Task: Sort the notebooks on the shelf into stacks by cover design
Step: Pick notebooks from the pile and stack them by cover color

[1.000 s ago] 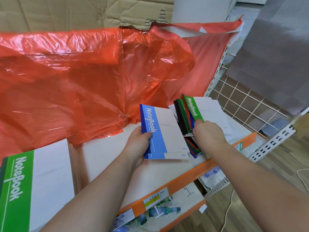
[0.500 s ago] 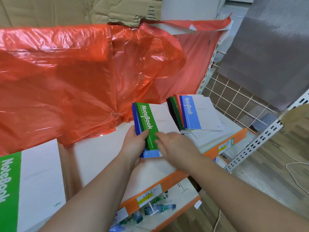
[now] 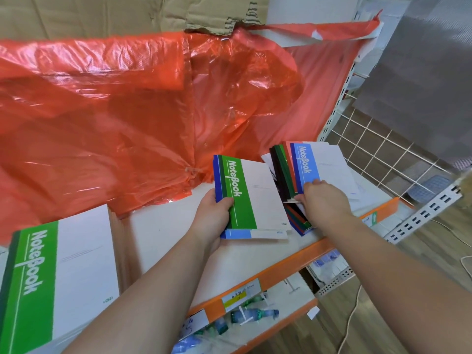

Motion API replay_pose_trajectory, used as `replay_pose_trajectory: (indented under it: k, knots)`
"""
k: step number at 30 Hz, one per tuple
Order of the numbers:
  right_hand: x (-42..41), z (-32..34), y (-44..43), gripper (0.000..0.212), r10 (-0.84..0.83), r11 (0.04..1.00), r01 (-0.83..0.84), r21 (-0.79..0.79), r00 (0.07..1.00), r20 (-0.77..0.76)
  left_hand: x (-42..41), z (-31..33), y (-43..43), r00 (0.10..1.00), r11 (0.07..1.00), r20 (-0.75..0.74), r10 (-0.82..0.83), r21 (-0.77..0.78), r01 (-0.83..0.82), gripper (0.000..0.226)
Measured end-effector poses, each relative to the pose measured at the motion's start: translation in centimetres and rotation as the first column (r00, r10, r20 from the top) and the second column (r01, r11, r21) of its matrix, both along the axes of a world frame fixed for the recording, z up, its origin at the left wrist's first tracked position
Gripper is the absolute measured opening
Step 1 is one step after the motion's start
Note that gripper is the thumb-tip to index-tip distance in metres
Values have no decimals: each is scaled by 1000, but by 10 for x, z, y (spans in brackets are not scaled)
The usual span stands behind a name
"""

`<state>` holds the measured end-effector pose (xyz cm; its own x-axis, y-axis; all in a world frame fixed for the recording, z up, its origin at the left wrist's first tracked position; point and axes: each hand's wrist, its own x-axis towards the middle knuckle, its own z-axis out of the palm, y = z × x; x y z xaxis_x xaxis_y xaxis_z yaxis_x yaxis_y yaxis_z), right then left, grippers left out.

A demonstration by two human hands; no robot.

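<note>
The left hand (image 3: 213, 215) gripped a small stack on the white shelf (image 3: 163, 228), thumb across the green-striped notebook (image 3: 249, 194) on top, with a blue-striped notebook (image 3: 252, 234) showing beneath it. Just to the right, the right hand (image 3: 323, 201) rested on the mixed pile (image 3: 283, 175), fingertips (image 3: 313, 183) on the near edge of its top blue notebook (image 3: 319, 164); whether it gripped could not be told. A larger green notebook stack (image 3: 58, 272) lay well to the left, near the red plastic sheet (image 3: 115, 118).

Two hands are seen, left (image 3: 212, 213) and right (image 3: 323, 200). Three green-covered notebooks (image 3: 236, 192) and two blue-covered notebooks (image 3: 305, 162) are counted face-up.
</note>
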<state>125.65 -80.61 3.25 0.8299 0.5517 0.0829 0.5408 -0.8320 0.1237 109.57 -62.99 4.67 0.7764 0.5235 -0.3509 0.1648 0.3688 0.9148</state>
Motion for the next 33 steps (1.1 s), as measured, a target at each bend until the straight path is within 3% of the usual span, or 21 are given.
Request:
replay_pose_trajectory:
  k: [16, 21, 29, 31, 33]
  knots:
    - [-6, 12, -8, 21, 66, 993, -59, -101, 995, 69, -2, 2, 0, 1000, 1000, -15, 4, -16, -4, 23]
    - [-10, 6, -7, 34, 58, 982, -37, -183, 992, 111, -4, 1, -2, 1000, 1000, -15, 6, -19, -6, 23]
    - [-8, 1, -12, 19, 170, 982, -145, -119, 956, 239, -4, -2, -2, 1000, 999, -11, 7, -33, -7, 22]
    - [-4, -6, -13, 28, 160, 987, -159, -16, 971, 179, -4, -3, -2, 1000, 1000, -25, 7, -29, -8, 23]
    - [-2, -7, -15, 50, 86, 996, -87, 26, 996, 28, -3, -5, 0, 999, 1000, -35, 8, -25, -9, 24]
